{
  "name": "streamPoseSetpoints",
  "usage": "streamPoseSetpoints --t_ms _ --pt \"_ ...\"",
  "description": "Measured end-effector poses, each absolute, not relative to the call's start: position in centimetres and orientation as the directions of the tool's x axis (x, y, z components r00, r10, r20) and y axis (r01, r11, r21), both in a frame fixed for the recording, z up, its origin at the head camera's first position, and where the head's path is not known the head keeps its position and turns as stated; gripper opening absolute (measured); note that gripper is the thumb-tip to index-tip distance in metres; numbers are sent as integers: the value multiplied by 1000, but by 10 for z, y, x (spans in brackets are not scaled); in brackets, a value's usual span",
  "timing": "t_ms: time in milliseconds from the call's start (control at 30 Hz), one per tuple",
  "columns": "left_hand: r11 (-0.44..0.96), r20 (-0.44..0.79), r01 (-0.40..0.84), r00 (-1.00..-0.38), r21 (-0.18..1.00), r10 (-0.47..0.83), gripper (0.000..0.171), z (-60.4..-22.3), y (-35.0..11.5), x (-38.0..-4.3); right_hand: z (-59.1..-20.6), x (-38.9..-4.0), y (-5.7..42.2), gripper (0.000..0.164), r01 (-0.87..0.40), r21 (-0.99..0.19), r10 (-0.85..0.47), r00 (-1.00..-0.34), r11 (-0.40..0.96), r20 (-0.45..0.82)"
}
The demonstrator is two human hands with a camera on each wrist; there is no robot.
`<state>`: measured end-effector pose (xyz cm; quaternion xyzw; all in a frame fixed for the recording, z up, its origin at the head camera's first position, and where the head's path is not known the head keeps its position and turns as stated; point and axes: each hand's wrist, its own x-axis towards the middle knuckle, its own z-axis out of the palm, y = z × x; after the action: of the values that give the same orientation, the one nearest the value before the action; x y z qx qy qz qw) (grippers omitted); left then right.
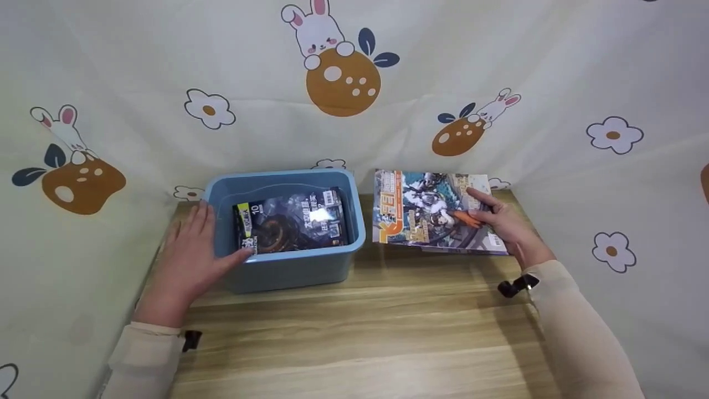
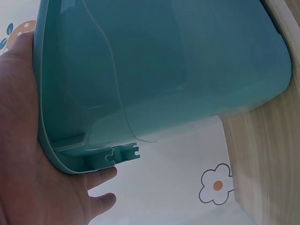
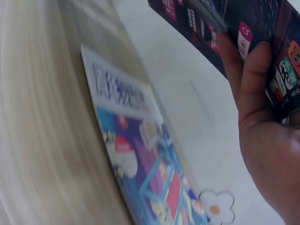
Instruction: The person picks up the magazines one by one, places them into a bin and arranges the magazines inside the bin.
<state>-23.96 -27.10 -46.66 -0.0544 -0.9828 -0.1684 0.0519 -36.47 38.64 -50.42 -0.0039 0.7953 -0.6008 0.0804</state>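
Observation:
My left hand (image 1: 191, 249) rests against the left front corner of a blue plastic bin (image 1: 293, 271), thumb along the front rim and fingers stretched along the left side. In the left wrist view the bin wall (image 2: 164, 61) leans past the palm. A dark-covered magazine (image 1: 288, 219) lies inside the bin. My right hand (image 1: 507, 221) grips the right edge of a magazine with a colourful illustrated cover (image 1: 426, 208). Fingers on its dark back cover (image 3: 267, 23) show in the right wrist view. Below it another magazine with a bright cover (image 3: 140, 145) lies on the table.
The bin and magazines are at the back of a wood-grain tabletop (image 1: 354, 338). A pale curtain (image 1: 249, 138) printed with rabbits and flowers hangs behind and along both sides, close to the bin and the arms.

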Motion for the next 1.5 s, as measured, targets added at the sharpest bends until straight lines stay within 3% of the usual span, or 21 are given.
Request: streamPoseSetpoints --t_ms 567,1033,1500 --pt "937 127 128 -988 325 91 132 -463 -272 -239 -458 -355 360 65 -75 -993 -130 -989 92 63" --pt "941 125 129 -988 311 94 133 -466 -272 -239 -433 -346 312 65 37 -999 -135 -990 12 -38" --pt "933 121 126 -989 337 89 135 -465 -271 -240 -422 -341 245 66 38 -994 -201 -979 -99 -17"
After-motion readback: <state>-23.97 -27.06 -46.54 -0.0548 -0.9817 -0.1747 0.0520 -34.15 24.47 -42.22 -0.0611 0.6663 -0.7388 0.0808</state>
